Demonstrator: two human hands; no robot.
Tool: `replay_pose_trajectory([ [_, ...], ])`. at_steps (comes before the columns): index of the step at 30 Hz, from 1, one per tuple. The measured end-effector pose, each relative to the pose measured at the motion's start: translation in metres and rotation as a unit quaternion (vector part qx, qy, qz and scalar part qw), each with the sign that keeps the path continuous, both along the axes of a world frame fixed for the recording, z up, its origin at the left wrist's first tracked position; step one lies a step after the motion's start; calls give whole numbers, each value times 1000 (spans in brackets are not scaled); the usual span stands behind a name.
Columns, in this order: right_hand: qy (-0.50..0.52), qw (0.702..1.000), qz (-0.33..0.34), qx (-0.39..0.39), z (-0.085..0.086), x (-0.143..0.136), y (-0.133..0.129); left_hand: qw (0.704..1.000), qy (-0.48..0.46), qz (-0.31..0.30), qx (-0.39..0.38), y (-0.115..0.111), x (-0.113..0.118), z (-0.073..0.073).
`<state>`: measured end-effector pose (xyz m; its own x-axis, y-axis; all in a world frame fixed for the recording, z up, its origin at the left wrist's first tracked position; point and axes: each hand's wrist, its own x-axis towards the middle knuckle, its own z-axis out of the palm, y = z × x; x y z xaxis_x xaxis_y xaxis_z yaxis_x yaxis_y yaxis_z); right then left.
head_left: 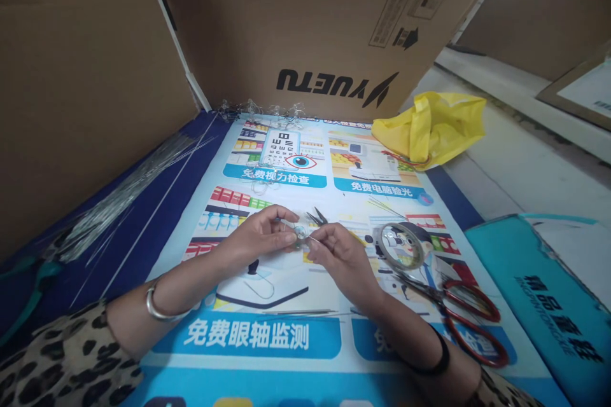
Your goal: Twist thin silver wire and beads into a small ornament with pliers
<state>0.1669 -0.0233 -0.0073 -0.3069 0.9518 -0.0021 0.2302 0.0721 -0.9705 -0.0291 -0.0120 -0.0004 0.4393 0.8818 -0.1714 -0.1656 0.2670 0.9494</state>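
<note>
My left hand (268, 233) pinches a small coil of thin clear or silvery wire (300, 233) between thumb and fingers. At its right side my right hand (341, 261) is closed on a thin end of the same wire. The hands are close together above the printed poster sheet (305, 365). Dark pointed jaws of a tool (318, 217) show just behind my right hand; the rest of it is hidden. A bent wire hook (261, 289) and several straight wire lengths (300, 312) lie in front of my hands.
Right of my hands lie a tape roll (422, 251) and red-handled scissors (434, 292). A yellow bag (432, 127) and tangled wire pieces (258, 108) are farther back. At left are a wire bundle (124, 187) and a green-handled tool (45, 273). A cardboard box (286, 19) walls the back.
</note>
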Motion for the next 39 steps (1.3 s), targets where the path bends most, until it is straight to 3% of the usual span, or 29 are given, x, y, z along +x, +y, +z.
replay_pose_trajectory([
  [7,42,997,-1,-61,12,0,2,1000,15,8,-18,0,0,2],
  [14,72,992,-22,-100,9,-1,4,999,3,47,20,3,-1,-2],
  [27,19,996,-22,-80,5,0,6,989,16,133,57,1,-1,4],
  [39,19,996,-24,-83,6,0,5,991,-6,125,52,1,0,-1],
])
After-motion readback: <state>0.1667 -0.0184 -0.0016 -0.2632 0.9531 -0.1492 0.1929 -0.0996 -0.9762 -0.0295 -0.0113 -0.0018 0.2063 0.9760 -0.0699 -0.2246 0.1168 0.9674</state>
